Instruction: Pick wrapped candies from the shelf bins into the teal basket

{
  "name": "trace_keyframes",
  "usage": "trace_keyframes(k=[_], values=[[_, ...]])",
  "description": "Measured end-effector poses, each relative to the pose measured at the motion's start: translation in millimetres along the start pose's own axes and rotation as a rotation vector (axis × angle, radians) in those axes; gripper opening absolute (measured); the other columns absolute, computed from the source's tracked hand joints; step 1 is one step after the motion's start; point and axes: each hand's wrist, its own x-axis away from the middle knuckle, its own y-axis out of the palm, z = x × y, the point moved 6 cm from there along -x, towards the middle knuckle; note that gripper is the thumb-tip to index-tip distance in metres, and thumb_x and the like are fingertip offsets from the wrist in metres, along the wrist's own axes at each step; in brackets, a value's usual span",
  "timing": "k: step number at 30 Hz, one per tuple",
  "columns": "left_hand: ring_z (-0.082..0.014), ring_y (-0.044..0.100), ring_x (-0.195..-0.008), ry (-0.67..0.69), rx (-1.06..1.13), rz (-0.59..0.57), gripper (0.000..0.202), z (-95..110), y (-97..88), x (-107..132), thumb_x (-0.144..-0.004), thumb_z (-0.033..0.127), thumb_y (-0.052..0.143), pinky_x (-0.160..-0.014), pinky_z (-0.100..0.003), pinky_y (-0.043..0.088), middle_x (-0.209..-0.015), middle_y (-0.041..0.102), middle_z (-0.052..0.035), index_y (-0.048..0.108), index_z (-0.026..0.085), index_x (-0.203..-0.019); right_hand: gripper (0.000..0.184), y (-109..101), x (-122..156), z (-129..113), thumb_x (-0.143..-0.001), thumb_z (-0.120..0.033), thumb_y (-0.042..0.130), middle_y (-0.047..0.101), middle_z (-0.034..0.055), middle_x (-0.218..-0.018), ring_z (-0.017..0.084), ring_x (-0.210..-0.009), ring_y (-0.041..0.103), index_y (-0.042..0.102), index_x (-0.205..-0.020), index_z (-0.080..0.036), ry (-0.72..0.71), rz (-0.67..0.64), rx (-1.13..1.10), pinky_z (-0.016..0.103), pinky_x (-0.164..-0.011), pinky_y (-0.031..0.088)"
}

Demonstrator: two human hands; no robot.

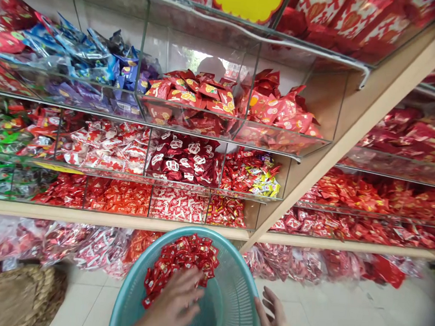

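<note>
A round teal plastic basket [230, 303] sits low in front of me with a heap of small red-wrapped candies [184, 262] in its far half. My left hand [172, 306] is inside the basket, palm down. Its fingers lie loosely bent and slightly apart on the near edge of the candy heap. My right hand [274, 322] is outside the basket at its right rim, fingers spread and touching the rim's outer side, with nothing in it.
Clear acrylic bins [190, 131] on wooden shelves [124, 221] hold red, blue and green wrapped sweets. A slanted wooden upright [354, 123] divides them from more red sweets on the right. Bagged sweets [96, 246] line the floor, and a woven basket [14, 295] sits at lower left.
</note>
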Motion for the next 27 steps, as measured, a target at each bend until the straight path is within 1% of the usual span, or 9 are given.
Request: trace_keyframes(k=[1, 3, 5, 6, 9, 13, 16, 22, 27], values=[[-0.0253, 0.020, -0.145, -0.087, -0.102, 0.133, 0.043, -16, -25.9, 2, -0.088, 0.047, 0.034, -0.121, -0.051, 0.008, -0.152, 0.035, 0.0031, 0.056, 0.035, -0.124, 0.064, 3, 4, 2, -0.072, -0.062, 0.059, 0.064, 0.0162, -0.115, 0.030, -0.101, 0.064, 0.054, -0.117, -0.018, 0.031, -0.014, -0.048, 0.038, -0.075, 0.057], [-0.0275, 0.021, -0.144, -0.291, -0.282, 0.384, 0.051, -51, -72.1, 11, -0.089, 0.046, 0.029, -0.120, -0.048, 0.016, -0.152, 0.035, -0.0038, 0.056, 0.024, -0.127, 0.063, 14, 7, -4, -0.073, -0.061, 0.058, 0.063, 0.0151, -0.119, 0.030, -0.106, 0.063, 0.054, -0.119, -0.019, 0.013, -0.046, -0.094, 0.039, -0.083, 0.056], [-0.0311, 0.029, -0.141, -0.505, -0.379, 0.479, 0.058, -85, -96.9, 22, -0.088, 0.042, 0.030, -0.116, -0.049, 0.025, -0.148, 0.039, -0.0165, 0.048, 0.009, -0.132, 0.060, 24, 6, -17, -0.075, -0.059, 0.055, 0.061, 0.0133, -0.125, 0.030, -0.116, 0.057, 0.055, -0.120, -0.019, -0.071, -0.056, -0.064, 0.042, -0.094, 0.050], [-0.0311, 0.035, -0.137, -0.561, -0.371, 0.462, 0.060, -98, -99.9, 26, -0.088, 0.041, 0.029, -0.114, -0.047, 0.029, -0.145, 0.042, -0.0201, 0.044, 0.005, -0.134, 0.059, 29, 6, -23, -0.077, -0.057, 0.054, 0.059, 0.0128, -0.128, 0.030, -0.120, 0.053, 0.055, -0.121, -0.019, -0.115, -0.058, -0.033, 0.043, -0.100, 0.046], [-0.0263, 0.056, -0.121, -0.616, -0.242, 0.332, 0.059, -119, -87.8, 31, -0.090, 0.038, 0.019, -0.101, -0.039, 0.043, -0.132, 0.057, -0.0201, 0.035, 0.005, -0.137, 0.055, 37, 5, -33, -0.082, -0.051, 0.046, 0.055, 0.0131, -0.132, 0.029, -0.126, 0.048, 0.052, -0.125, -0.017, -0.194, -0.046, 0.068, 0.046, -0.107, 0.038], [-0.0298, 0.065, -0.105, -0.695, -0.317, 0.281, 0.057, -116, -76.1, 39, -0.090, 0.036, 0.011, -0.089, -0.042, 0.047, -0.115, 0.067, -0.0198, 0.033, 0.009, -0.136, 0.052, 39, 6, -36, -0.085, -0.042, 0.041, 0.053, 0.0106, -0.135, 0.027, -0.127, 0.048, 0.049, -0.130, -0.019, -0.264, -0.045, 0.181, 0.044, -0.107, 0.038], [-0.0296, 0.065, -0.104, -0.737, -0.360, 0.250, 0.057, -110, -73.3, 48, -0.090, 0.036, 0.010, -0.088, -0.041, 0.046, -0.115, 0.067, -0.0190, 0.033, 0.010, -0.134, 0.052, 43, 2, -40, -0.086, -0.036, 0.039, 0.052, 0.0096, -0.136, 0.025, -0.128, 0.046, 0.046, -0.134, -0.019, -0.344, -0.087, 0.269, 0.042, -0.107, 0.039], [-0.0279, 0.066, -0.101, -0.782, -0.282, 0.307, 0.053, -109, -63.3, 86, -0.089, 0.039, 0.012, -0.087, -0.038, 0.046, -0.115, 0.068, -0.0171, 0.032, 0.014, -0.131, 0.051, 68, -22, -61, -0.089, -0.029, 0.033, 0.050, 0.0113, -0.138, 0.024, -0.130, 0.044, 0.043, -0.137, -0.017, -0.490, -0.217, 0.447, 0.041, -0.105, 0.039], [-0.0292, 0.067, -0.098, -0.839, -0.200, 0.365, 0.050, -111, -43.8, 122, -0.088, 0.042, 0.009, -0.085, -0.040, 0.047, -0.104, 0.071, -0.0173, 0.031, 0.015, -0.125, 0.050, 98, -36, -81, -0.086, -0.021, 0.036, 0.055, 0.0155, -0.129, 0.027, -0.118, 0.055, 0.043, -0.136, -0.017, -0.495, -0.233, 0.610, 0.040, -0.092, 0.048]])
